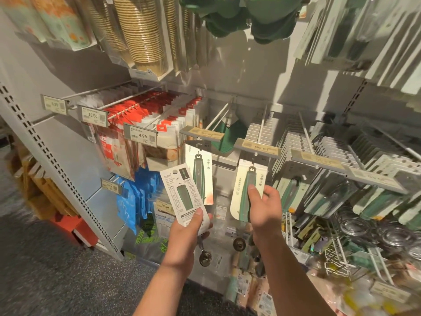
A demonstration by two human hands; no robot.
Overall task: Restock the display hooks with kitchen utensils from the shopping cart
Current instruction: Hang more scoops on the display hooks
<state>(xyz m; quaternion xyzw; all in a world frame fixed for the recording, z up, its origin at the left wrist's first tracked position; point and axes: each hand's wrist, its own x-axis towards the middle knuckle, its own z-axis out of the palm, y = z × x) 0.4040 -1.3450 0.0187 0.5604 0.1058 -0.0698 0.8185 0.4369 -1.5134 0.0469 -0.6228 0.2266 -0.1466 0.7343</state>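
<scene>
Left hand (pixel 193 226) grips carded utensil (pixel 185 194) by bottom edge, long axis upright, hang-hole on top. Empty hook (pixel 217 117) above-right. Right hand (pixel 264 206) pinches hung scraper (pixel 247 192).

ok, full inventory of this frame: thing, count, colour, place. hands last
carded utensil: one, white card with its printed back showing, green tool, in the left hand
hanging utensil: one, cream card, green handle, on the centre hook
second hanging utensil: one, cream card, green handle, hook left of centre
price tags: several, grey, on the hook ends
red packets: many, upper left hooks
paper cups: stacks, tan, top left
blue packets: several, lower left
left hand: grips the carded utensil
right hand: grips the hanging utensil
</scene>
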